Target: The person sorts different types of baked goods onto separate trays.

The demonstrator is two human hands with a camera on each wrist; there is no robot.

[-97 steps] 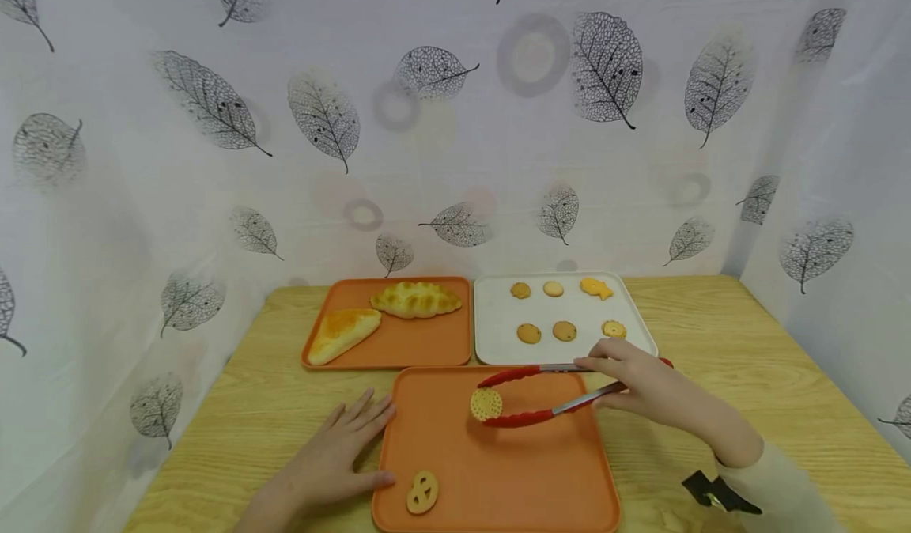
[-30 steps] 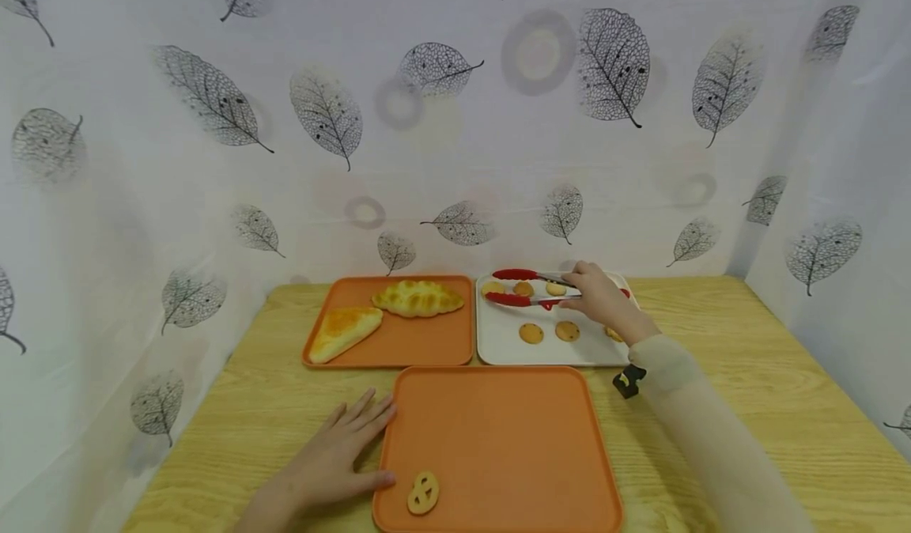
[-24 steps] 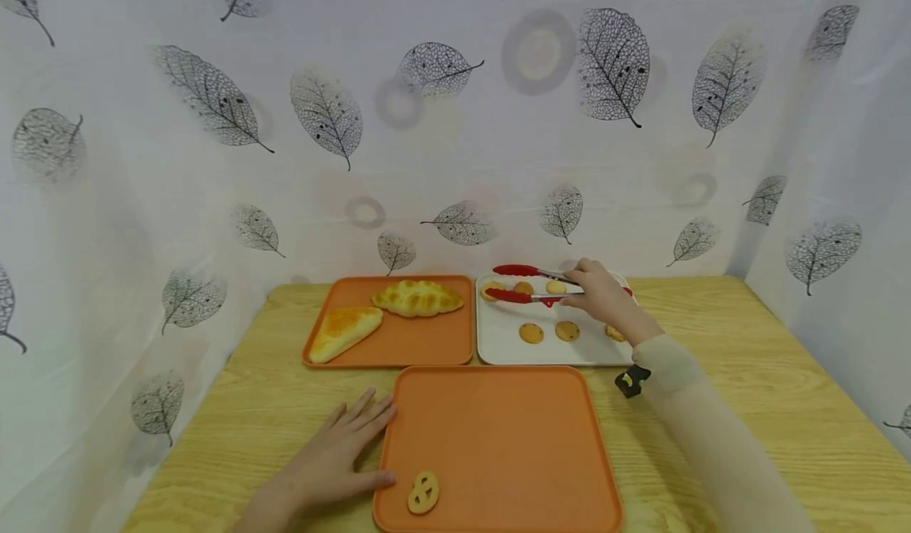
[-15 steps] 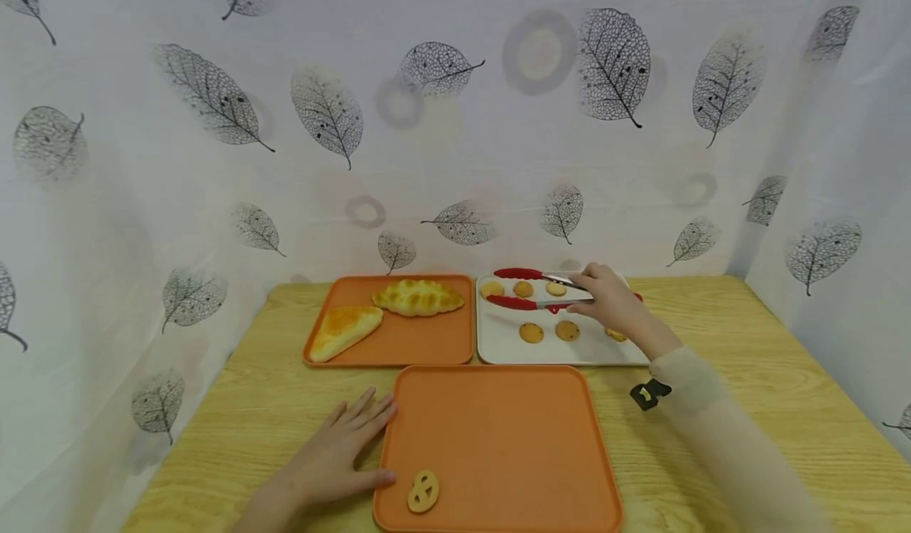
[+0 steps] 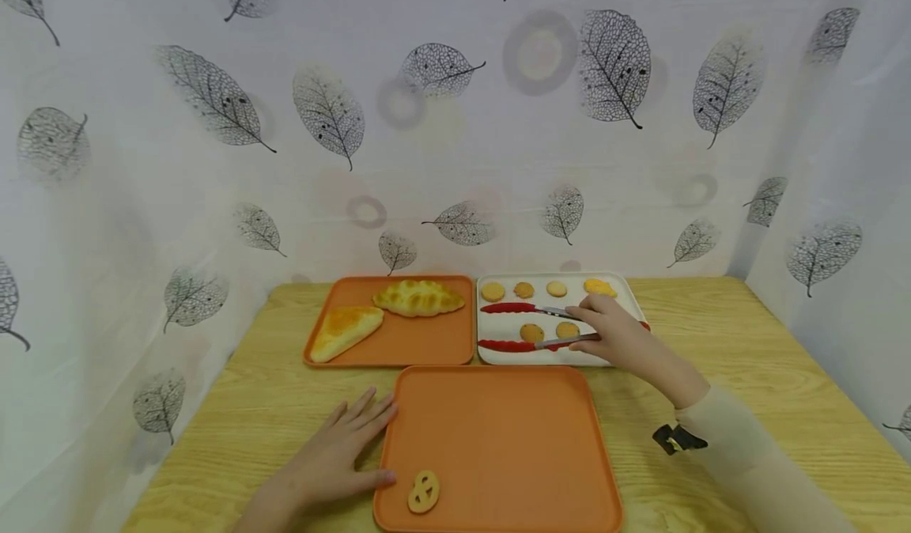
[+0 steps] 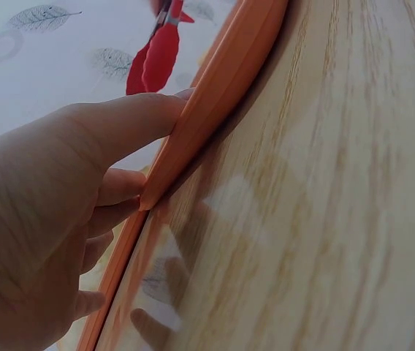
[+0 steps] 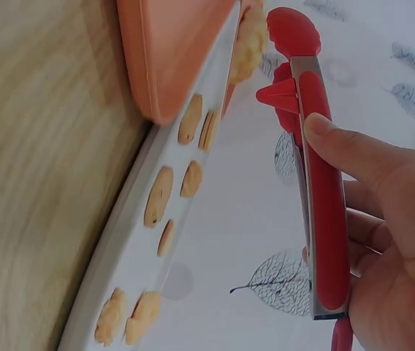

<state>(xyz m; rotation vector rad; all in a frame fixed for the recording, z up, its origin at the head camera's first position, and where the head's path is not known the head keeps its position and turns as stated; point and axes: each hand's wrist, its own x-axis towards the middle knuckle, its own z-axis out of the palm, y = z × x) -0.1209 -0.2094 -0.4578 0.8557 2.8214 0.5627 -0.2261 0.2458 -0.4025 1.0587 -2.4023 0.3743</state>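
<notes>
My right hand (image 5: 614, 339) grips red-and-steel tongs (image 5: 507, 308) over the white tray (image 5: 626, 294). The tong arms stand apart with nothing pinched between their tips. In the head view they lie either side of two dotted brown cookies, a left one (image 5: 531, 333) and a right one (image 5: 567, 329). Behind them a round pale cookie (image 5: 493, 291) lies at the tray's back left corner. With fingers spread, my left hand (image 5: 323, 458) touches the left rim of the front orange tray (image 5: 498, 446). A pretzel-shaped cookie (image 5: 424, 492) sits in that tray's near left corner.
Along the white tray's back row are a brown cookie (image 5: 523, 289), a small pale cookie (image 5: 557, 289) and a yellow fish-shaped cookie (image 5: 600, 287). A second orange tray (image 5: 420, 351) holds a triangular bread (image 5: 345, 333) and a braided bread (image 5: 418, 299). A leaf-print curtain (image 5: 455, 153) stands behind.
The tongs carried the round cookie from over the front orange tray to the white tray's back left and let go. They then moved nearer me and spread. My left hand stays put.
</notes>
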